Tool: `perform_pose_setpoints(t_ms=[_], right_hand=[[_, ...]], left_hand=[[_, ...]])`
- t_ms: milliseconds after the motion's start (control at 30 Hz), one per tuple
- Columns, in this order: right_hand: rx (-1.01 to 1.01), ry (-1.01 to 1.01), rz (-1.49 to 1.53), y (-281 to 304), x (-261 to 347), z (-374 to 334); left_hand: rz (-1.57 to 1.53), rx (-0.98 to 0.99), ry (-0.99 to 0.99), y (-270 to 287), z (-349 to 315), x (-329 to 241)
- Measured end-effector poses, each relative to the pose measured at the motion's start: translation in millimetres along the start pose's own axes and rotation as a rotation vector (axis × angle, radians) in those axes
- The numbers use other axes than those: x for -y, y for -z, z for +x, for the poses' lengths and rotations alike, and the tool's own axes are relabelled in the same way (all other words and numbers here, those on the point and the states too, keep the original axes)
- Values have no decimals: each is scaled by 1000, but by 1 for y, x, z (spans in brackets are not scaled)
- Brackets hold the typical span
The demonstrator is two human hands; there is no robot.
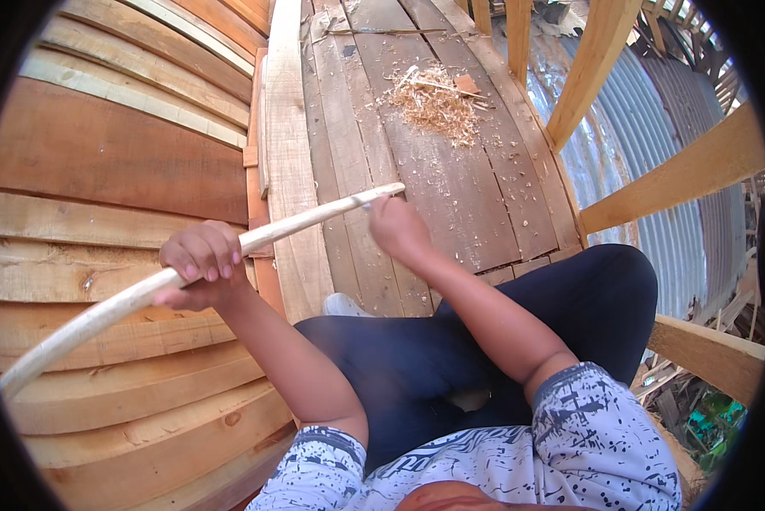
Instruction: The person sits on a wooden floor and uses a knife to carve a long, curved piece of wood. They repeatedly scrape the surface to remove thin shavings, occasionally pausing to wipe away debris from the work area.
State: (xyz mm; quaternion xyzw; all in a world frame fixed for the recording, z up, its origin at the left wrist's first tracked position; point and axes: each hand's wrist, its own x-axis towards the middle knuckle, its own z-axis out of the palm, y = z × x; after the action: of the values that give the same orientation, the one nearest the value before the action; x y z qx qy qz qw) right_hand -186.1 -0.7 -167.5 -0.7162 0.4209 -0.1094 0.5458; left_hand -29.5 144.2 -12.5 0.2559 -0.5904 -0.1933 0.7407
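Observation:
A long, pale, peeled wooden pole point(301, 224) runs from the lower left up to its tip above the middle of the floor. My left hand point(202, 262) is wrapped round the pole partway along it. Close to the tip, my right hand point(397, 228) is closed in a fist against the pole's near side. A small pale bluish glint shows between this fist and the wood. Whatever the right fingers hold is mostly hidden by the hand.
A heap of wood shavings point(440, 106) lies on the plank floor point(348, 162), with a thin stick point(387, 31) beyond. Stacked boards point(118, 153) fill the left side. Wooden railing posts point(591, 72) stand at the right, before corrugated metal sheets point(647, 162). My bent legs point(561, 294) are below.

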Motion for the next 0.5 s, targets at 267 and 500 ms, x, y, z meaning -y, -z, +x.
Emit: perform_pose_setpoints(t_ms=[267, 500], right_hand=[[-111, 38, 9, -5, -4, 1], [-239, -15, -51, -18, -44, 28]], left_hand=[[-3, -68, 7, 3, -6, -2], [-36, 15, 1, 1, 1, 1]])
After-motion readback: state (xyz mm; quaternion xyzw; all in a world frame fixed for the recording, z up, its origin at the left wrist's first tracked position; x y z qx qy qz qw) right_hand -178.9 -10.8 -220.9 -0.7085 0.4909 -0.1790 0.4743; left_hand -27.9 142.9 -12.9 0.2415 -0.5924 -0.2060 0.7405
